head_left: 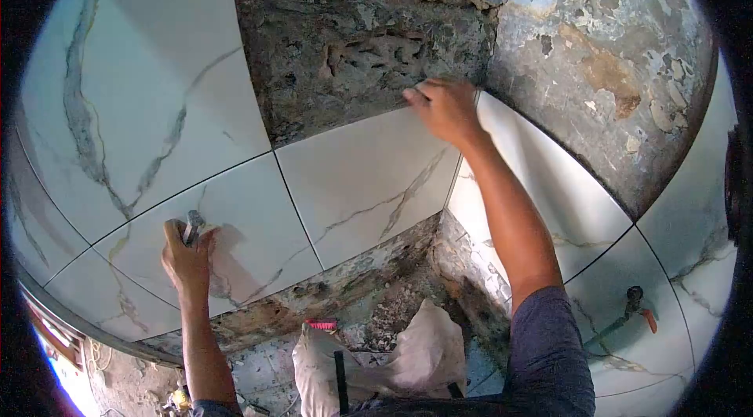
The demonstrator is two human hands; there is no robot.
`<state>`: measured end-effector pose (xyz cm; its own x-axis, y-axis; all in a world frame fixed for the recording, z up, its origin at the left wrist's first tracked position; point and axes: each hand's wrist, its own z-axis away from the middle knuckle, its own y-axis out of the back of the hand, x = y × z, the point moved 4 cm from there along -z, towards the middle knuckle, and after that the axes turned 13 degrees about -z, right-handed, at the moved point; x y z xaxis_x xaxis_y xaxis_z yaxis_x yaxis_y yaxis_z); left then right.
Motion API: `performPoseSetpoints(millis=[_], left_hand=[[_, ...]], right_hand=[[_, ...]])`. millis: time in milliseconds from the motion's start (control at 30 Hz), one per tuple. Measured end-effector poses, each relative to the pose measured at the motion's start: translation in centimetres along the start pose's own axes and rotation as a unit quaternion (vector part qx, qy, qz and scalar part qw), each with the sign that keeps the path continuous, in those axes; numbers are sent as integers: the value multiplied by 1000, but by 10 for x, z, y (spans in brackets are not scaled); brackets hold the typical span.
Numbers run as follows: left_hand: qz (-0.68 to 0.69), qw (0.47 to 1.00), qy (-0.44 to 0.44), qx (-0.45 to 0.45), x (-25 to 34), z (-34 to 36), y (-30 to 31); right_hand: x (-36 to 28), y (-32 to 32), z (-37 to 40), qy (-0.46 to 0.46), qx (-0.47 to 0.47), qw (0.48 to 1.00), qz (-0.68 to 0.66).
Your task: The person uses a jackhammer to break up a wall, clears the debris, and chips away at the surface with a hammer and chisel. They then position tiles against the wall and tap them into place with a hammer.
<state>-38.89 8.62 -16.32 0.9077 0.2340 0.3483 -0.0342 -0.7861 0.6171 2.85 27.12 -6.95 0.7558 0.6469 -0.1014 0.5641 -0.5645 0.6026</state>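
One tap protrudes; left hand clutches grey object, right hand half-curled, seemingly empty.

My left hand hides much of the grey object in its grip, so I cannot name it. My right hand covers part of the tile's far edge. Near left, the yellowish clutter is too small to tell.

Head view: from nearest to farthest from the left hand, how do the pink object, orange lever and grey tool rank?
1. Grey tool, in the left hand.
2. Pink object, low centre.
3. Orange lever, far right.
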Motion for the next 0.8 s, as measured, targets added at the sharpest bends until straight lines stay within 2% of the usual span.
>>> performPoseSetpoints(millis=[67,100,167,233,300,333,367,400,433,500,533,600,633,700,733,800], left_hand=[[-19,1000,-17,9,7,1,4],[-21,1000,-17,11,9,0,6],[-12,999,27,-41,8,0,4],[-1,1000,11,-18,11,1,6],[11,1000,-5,4,11,2,4],[-4,999,-22,23,6,1,0],[-20,998,-39,41,7,1,2],[-23,998,-40,42,9,1,5],[1,1000,-22,18,13,2,7],[23,1000,-3,-6,14,2,9],[17,1000,-13,0,15,2,9],[11,1000,-23,9,12,2,7],[5,1000,-22,10,8,2,4],[-1,1000,-21,11,7,1,4],[5,1000,-19,14,9,2,5],[11,1000,-19,16,10,2,6]], right_hand=[[18,11,5,-93,-17,991,91],[17,13,6,-92,-16,992,89],[16,17,9,-103,20,979,172],[-1,5,12,-94,10,981,168],[-25,-4,8,-18,14,992,125],[-34,-3,5,-19,15,992,123],[-43,-4,1,-38,-37,999,-11],[-48,-8,0,-56,-88,984,-145],[-46,-13,-2,-56,-87,983,-148],[-50,-11,-8,62,43,990,-120],[-47,-13,-9,62,43,990,-122],[-47,-5,-12,66,118,986,-97],[-47,-5,-13,67,119,986,-98],[-43,-5,-10,26,166,984,-54],[-42,-9,-7,26,166,984,-54],[-44,-13,1,22,230,968,-96]])
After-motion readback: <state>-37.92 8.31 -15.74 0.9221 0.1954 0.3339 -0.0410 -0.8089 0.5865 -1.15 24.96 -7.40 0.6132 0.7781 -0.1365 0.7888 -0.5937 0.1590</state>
